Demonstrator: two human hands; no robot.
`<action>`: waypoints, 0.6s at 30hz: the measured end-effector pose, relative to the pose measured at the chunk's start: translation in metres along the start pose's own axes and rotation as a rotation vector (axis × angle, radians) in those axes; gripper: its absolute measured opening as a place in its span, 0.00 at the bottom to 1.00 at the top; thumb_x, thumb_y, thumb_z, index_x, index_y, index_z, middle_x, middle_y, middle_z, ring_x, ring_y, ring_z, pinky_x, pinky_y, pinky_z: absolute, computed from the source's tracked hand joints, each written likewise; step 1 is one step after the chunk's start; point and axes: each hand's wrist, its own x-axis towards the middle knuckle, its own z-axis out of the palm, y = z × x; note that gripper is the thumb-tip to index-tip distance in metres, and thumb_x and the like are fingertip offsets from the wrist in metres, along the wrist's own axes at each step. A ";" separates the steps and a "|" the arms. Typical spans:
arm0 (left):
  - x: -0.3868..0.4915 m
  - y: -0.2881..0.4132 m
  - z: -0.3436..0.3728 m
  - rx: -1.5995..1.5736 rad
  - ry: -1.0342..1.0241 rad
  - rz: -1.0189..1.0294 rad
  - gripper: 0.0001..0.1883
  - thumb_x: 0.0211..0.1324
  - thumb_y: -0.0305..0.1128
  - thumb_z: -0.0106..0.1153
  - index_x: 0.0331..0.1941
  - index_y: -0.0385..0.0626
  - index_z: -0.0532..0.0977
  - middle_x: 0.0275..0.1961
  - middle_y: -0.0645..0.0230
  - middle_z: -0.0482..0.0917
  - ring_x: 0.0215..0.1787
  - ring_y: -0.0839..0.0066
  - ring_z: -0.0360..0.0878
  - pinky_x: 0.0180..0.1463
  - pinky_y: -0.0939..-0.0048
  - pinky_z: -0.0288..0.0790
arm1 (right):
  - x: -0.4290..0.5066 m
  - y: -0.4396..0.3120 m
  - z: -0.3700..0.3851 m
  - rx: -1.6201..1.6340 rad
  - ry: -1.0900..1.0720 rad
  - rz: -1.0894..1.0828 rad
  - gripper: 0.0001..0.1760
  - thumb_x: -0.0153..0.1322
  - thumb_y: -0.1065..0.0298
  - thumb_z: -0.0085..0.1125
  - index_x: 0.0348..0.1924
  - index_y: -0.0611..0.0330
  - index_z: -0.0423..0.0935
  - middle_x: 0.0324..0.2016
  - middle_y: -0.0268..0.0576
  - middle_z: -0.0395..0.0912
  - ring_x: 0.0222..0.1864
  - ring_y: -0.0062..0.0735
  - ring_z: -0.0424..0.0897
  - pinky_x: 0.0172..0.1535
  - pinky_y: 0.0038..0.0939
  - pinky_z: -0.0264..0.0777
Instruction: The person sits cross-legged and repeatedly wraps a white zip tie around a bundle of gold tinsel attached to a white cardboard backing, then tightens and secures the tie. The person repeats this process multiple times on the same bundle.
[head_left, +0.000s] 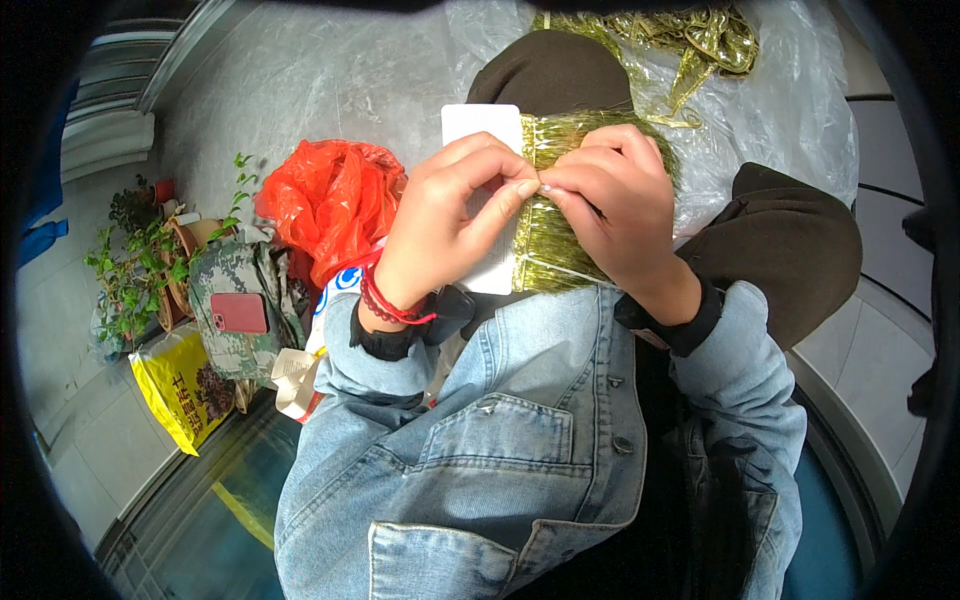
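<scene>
A white card (480, 124) rests across my lap, wrapped with a green-gold tinsel fringe (559, 225) that has a shiny gold band (528, 146) along its edge. My left hand (469, 199) lies over the card, thumb and forefinger pinched together at the gold band. From the other side my right hand (619, 199) meets it, its thumb and forefinger pinching at the same spot. Whatever thin thing is between the fingertips is too small to make out. A thin white strip (566, 270) crosses the lower part of the fringe.
More gold-green tinsel trim (709, 45) lies on clear plastic sheeting (795, 112) beyond my knees. To the left are a red plastic bag (330, 202), a phone (238, 313) on camouflage cloth (247, 356), a yellow printed bag (184, 390) and potted plants (142, 262).
</scene>
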 end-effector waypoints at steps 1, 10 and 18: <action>0.000 0.001 0.002 0.047 0.021 0.015 0.05 0.55 0.26 0.64 0.34 0.39 0.79 0.33 0.62 0.80 0.35 0.66 0.80 0.39 0.70 0.72 | 0.001 -0.001 -0.001 -0.035 -0.009 -0.002 0.11 0.53 0.74 0.68 0.29 0.51 0.81 0.30 0.28 0.81 0.37 0.32 0.77 0.41 0.32 0.66; 0.000 0.003 0.009 0.115 0.115 0.137 0.08 0.51 0.26 0.66 0.36 0.42 0.81 0.32 0.63 0.80 0.34 0.63 0.79 0.39 0.66 0.72 | 0.007 -0.006 -0.027 0.161 -0.105 0.122 0.07 0.61 0.71 0.68 0.30 0.57 0.79 0.29 0.39 0.78 0.37 0.43 0.74 0.44 0.38 0.68; 0.002 0.004 0.009 0.137 0.072 0.144 0.11 0.47 0.27 0.68 0.37 0.43 0.81 0.34 0.64 0.77 0.37 0.64 0.77 0.41 0.67 0.71 | 0.000 -0.008 -0.019 0.110 -0.134 0.211 0.05 0.65 0.74 0.65 0.31 0.60 0.77 0.34 0.40 0.78 0.44 0.42 0.72 0.52 0.36 0.65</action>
